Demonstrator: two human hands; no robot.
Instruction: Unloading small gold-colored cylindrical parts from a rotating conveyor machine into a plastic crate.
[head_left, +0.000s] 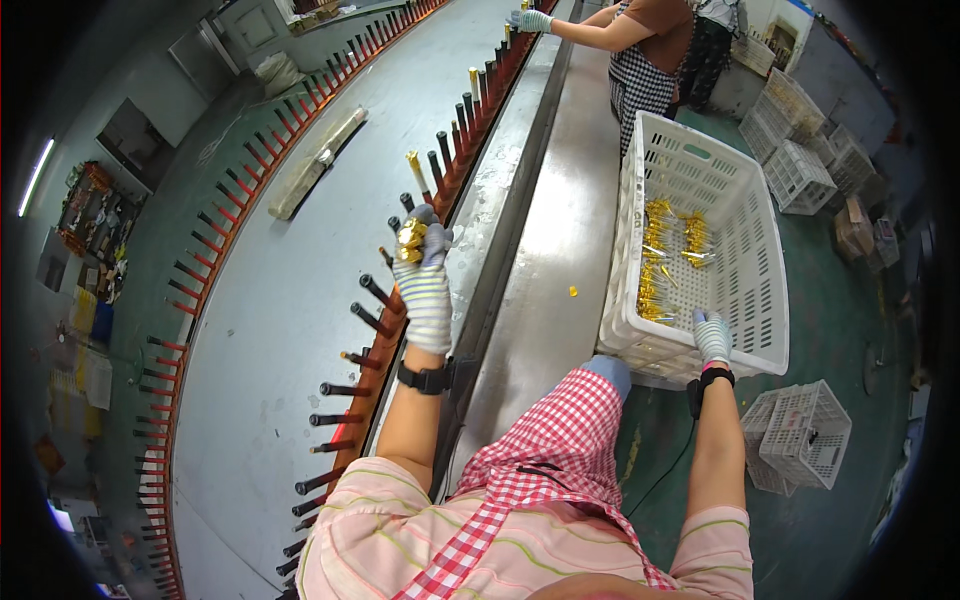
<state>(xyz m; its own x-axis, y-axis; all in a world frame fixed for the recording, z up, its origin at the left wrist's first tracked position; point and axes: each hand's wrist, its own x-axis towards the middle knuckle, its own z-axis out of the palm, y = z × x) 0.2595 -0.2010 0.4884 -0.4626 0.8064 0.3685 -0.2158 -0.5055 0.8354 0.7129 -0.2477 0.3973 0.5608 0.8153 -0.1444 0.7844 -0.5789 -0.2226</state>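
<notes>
My left hand [424, 290], in a striped knit glove, is closed around shiny gold pieces [411, 240] above the row of dark-topped red pegs. Their exact kind is hard to make out. Just beyond it, a gold-topped piece [418, 172] stands on the row. At my right side, my gloved right hand [712, 337] is curled over the near rim of a white plastic crate [765, 290]; its fingertips are partly hidden. Inside the crate lie several gold-topped pieces with clear or silvery stems [697, 240].
A metal ledge [535, 290] runs beside the peg row, with a small gold scrap [573, 291] on it. Across the grey table [260, 330] curves another peg row. A co-worker's gloved hand [530, 20] touches the far pegs. More white crates [805, 435] stand on the floor.
</notes>
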